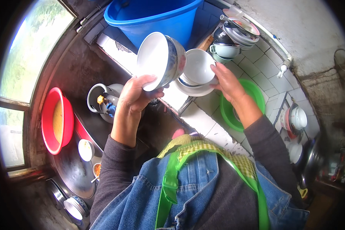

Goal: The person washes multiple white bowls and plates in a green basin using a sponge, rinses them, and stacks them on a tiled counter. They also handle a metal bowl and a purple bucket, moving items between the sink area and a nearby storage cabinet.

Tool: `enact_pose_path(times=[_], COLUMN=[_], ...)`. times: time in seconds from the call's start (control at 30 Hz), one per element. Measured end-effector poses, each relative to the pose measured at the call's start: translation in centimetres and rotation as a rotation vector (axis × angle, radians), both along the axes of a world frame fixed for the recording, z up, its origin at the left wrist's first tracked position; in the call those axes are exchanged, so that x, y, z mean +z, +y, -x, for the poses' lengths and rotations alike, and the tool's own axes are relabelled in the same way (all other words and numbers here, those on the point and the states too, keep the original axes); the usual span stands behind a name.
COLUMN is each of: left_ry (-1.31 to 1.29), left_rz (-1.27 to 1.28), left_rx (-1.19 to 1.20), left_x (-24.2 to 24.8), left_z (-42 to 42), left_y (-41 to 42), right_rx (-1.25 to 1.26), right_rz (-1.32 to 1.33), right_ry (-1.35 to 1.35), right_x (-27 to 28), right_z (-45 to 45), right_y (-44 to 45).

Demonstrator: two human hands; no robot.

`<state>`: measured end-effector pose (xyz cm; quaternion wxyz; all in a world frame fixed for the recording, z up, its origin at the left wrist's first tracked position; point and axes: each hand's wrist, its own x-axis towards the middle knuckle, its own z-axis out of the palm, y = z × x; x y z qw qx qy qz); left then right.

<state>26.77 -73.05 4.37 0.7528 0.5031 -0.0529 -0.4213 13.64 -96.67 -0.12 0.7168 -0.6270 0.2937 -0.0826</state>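
My left hand (138,95) holds nested white ceramic bowls (153,60), tilted on their side, with blue patterned outsides; my thumb lies on the rim of the nearest one. With my right hand (227,82) I grip the rim of a smaller white bowl (199,67). That bowl sits on other bowls and a white plate (194,91) close to the tiled ledge; whether the plate rests on the ledge cannot be told. The two groups of bowls are side by side, near or touching. Beneath my right forearm lies a green plastic basin (260,93).
A large blue tub (155,21) stands ahead. Stacked plates and cups (241,34) are beyond the right hand, near a white pipe tap (282,70). At left are a gas cylinder (115,102), a red basin (67,123) holding liquid and a metal wok lid or pan (72,169). More bowls (299,118) sit far right.
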Motion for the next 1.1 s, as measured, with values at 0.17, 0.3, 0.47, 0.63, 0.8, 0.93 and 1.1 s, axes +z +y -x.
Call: enact_pose_path(times=[0.17,0.3,0.47,0.63,0.8,0.93,1.1], left_ry=[-0.022,-0.056,-0.042,-0.064,-0.138,-0.132,-0.041], left_rz=[-0.046,-0.04,0.041,0.079,0.061,-0.056,-0.07], left_rx=[-0.036,-0.065,-0.162,-0.159,-0.006,0.217,0.214], left_x=[0.9,2.9,3.1,2.9,0.2,-1.5,-4.0], left_z=[0.8,2.3,2.6,2.9,0.0,-0.1,0.4], left_y=[-2.0,-3.5,-4.8,-4.0,4.0,7.7,8.1], right_rx=[-0.031,0.333,0.284,0.059,0.147,0.325,0.282], right_rz=[0.553,0.248,-0.06,-0.254,0.124,0.645,0.993], right_ry=[-0.303,-0.26,-0.346,-0.196,-0.016,0.087,0.272], right_x=[3.1,7.4,6.9,5.7,5.1,4.3,2.3], right_z=[0.4,0.7,1.6,1.4,0.0,-2.7,-4.2], right_y=[0.1,1.5,0.8,-0.4,-2.6,-3.3,-4.6])
